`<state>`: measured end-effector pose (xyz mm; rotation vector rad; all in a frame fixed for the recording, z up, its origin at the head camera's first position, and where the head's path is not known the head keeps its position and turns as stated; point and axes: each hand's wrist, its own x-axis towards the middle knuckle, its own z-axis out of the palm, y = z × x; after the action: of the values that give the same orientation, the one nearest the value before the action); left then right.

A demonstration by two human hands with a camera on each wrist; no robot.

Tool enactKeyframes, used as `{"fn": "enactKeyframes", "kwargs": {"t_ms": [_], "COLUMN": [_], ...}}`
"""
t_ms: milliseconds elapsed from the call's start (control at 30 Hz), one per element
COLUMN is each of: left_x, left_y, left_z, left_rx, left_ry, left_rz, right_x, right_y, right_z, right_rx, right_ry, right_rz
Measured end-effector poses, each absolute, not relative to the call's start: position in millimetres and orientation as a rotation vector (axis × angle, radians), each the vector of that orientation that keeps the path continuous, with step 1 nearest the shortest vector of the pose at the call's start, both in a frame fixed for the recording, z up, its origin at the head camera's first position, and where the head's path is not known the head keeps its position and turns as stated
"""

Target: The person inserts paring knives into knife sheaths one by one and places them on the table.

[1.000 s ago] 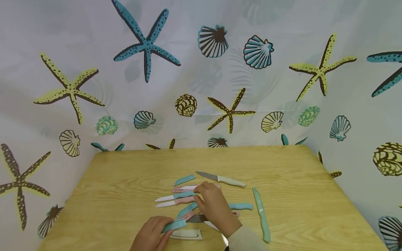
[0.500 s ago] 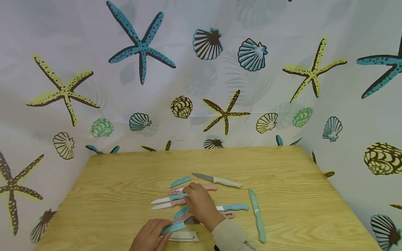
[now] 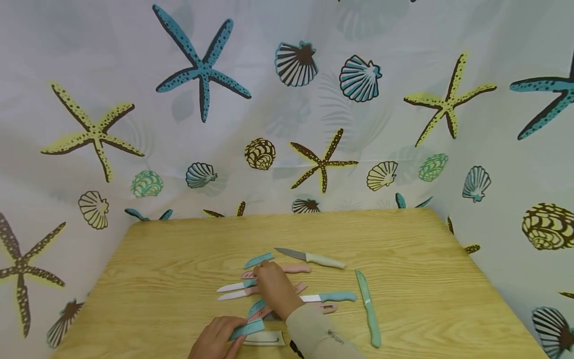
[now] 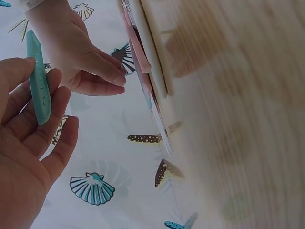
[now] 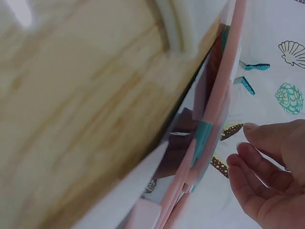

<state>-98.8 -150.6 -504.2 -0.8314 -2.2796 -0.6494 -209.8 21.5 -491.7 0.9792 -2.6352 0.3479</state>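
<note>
Pinching, the left hand (image 4: 28,148) holds a turquoise sheath (image 4: 40,83) between thumb and fingers.

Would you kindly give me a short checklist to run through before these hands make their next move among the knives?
1. Left hand has a grip on a blue sheath: ok, between thumb and fingers.
2. Right hand free: ok, the right wrist view shows nothing between thumb and fingers.
3. White blades left of the right hand covered: not ok, both bare.
4. Cream-handled knife sheathed: not ok, dark blade exposed.
5. Green knife away from both hands: ok.
6. Held sheath's matching knife: cannot tell.
</note>
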Motion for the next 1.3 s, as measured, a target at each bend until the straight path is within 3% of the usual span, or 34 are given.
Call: {"fn": "enactKeyframes", "kwargs": {"t_ms": [300,800,1300], "left_x": [-95.3,-91.4,-92.8], "left_y": [-155.6,-160.0,-165.4], "left_z": [-507.4,-504.5,-507.4], "left_rx": [-0.785,-0.712,-0.783], "left_ry": [-2.308,-2.339,-2.266], "left_rz": [-0.680,-0.674,-0.676], "right_x": [-211.4,-217.0,-224.2], "right_y": [10.6,8.4,9.9], "right_z": [-493.8,-495.3,-498.6], "right_rx": [0.850,0.923,1.028], "right_ry": [-2.789,-2.794,-2.891], "right_rz": [0.207,-0.016,0.102]}}
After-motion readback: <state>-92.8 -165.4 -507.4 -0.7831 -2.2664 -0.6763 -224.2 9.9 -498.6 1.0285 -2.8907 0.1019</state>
